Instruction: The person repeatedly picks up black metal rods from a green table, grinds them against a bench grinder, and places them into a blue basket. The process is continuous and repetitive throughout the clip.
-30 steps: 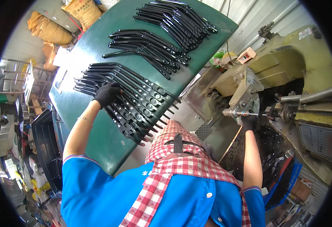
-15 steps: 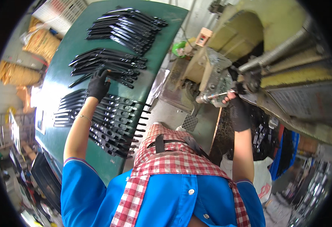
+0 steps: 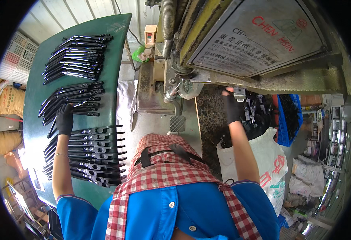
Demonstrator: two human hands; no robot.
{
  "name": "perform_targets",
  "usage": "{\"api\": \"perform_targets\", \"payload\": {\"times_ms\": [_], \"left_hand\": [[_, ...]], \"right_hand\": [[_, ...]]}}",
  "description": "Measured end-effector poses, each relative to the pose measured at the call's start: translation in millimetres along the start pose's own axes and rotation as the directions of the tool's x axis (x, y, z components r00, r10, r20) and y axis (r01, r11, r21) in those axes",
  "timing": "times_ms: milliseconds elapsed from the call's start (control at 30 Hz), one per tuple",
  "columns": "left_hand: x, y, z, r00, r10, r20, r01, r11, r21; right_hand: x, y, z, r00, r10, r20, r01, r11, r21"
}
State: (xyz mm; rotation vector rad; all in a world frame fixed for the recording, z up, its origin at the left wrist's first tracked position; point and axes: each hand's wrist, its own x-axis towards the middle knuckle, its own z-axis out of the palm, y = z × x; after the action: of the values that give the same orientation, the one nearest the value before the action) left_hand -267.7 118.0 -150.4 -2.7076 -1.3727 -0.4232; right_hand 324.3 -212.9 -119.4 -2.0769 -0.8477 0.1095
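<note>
My left hand (image 3: 65, 118), in a black fingerless glove, has its fingers closed on a black bent bar (image 3: 79, 104) in the middle group of bars on the green tabletop (image 3: 37, 100). More bars with punched flat ends (image 3: 101, 150) lie below it, and another group (image 3: 73, 60) lies farther up. My right hand (image 3: 232, 108), gloved and slightly blurred, is beside a small silver metal bracket (image 3: 239, 94) under the machine's edge; whether it grips this is unclear. A metal fitting with a rod (image 3: 171, 93) sits on the machine left of that hand.
The yellow machine (image 3: 283, 84) overhangs the right. Below are a foot pedal (image 3: 176, 123), a blue crate (image 3: 287, 134) of black parts and a white sack (image 3: 271, 168). A switch box (image 3: 150, 34), green bag (image 3: 139, 54) and stacked sacks (image 3: 7, 102) stand around the table.
The view has swung toward the machine. My left hand has shifted from the lower bar group to the middle one. My right hand has left the fitting with the rod, moving rightward.
</note>
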Motion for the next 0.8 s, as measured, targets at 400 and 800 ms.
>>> {"api": "perform_targets", "payload": {"times_ms": [400, 800], "left_hand": [[46.7, 128.9, -87.6, 0.936, 0.351, 0.007, -0.344, 0.920, -0.187], [64.6, 251.1, -117.9, 0.837, 0.529, 0.141, -0.425, 0.790, -0.441]], "right_hand": [[11.5, 174.4, -123.4, 0.910, 0.269, -0.314, -0.402, 0.755, -0.518], [-38.9, -145.1, -35.9, 0.727, -0.350, 0.590, 0.445, 0.895, -0.017]]}}
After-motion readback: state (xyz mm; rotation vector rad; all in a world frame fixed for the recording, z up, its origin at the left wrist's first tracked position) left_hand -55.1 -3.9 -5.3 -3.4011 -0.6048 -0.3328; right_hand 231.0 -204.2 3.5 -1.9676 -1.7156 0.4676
